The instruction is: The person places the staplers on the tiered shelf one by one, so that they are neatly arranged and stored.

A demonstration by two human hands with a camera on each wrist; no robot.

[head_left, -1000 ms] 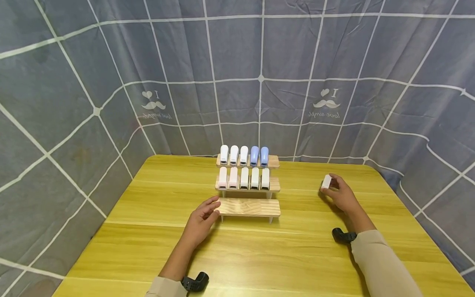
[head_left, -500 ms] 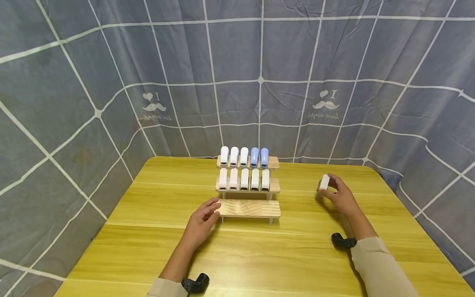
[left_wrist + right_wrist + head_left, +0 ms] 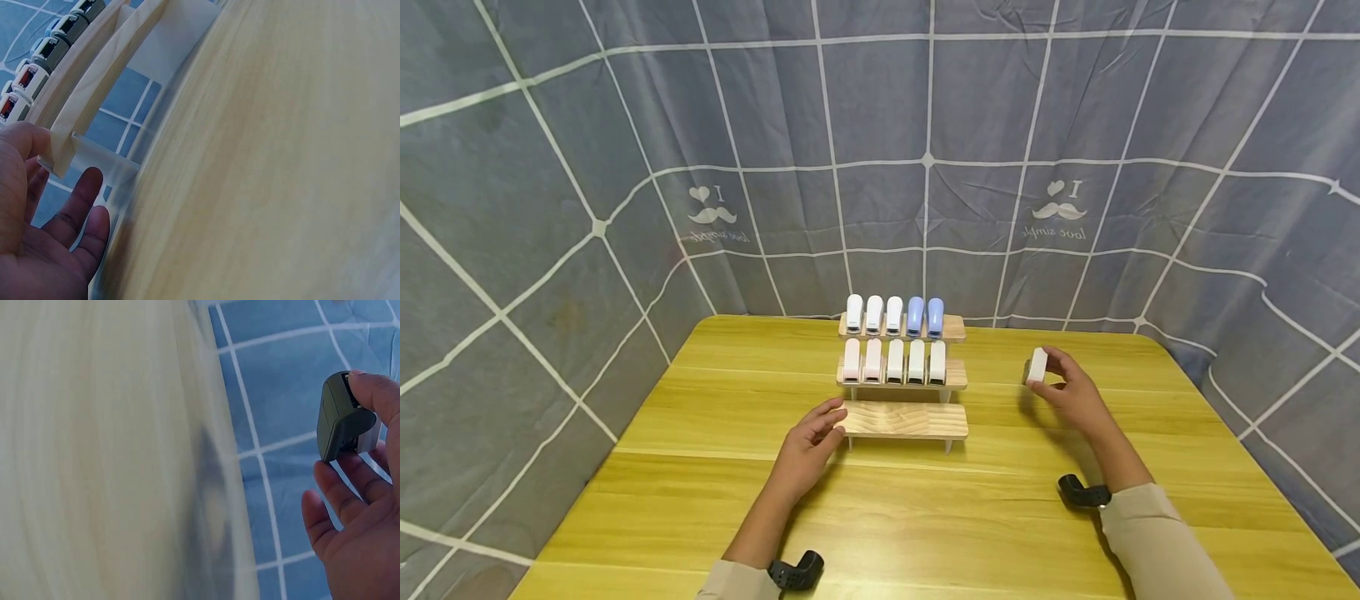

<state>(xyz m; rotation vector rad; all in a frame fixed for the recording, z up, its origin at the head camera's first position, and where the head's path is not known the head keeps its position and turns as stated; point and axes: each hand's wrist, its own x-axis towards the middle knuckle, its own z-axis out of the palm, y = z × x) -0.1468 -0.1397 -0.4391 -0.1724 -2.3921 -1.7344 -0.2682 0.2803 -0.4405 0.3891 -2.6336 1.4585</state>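
Observation:
My right hand (image 3: 1071, 396) pinches a small white stapler (image 3: 1037, 365) above the table, to the right of a tiered wooden rack (image 3: 910, 420). In the right wrist view the stapler's dark grey base (image 3: 332, 419) faces the camera, thumb on one side and fingertips below. At the left end of the rack's lowest shelf is my left hand (image 3: 803, 448). Its thumb is on the front corner and a finger lies along the far side, holding that end; other fingers (image 3: 92, 234) hang free in the left wrist view. This shelf bears nothing.
White and pink-based staplers (image 3: 895, 361) line the middle shelf. White and blue staplers (image 3: 914, 317) fill most of the top one. A yellow wood-grain table (image 3: 925, 517) lies underneath, with a grey checked curtain (image 3: 880, 125) behind and at both sides.
My right hand has carried the stapler leftward, toward the rack, turning it slightly. The left hand stays at the shelf's end.

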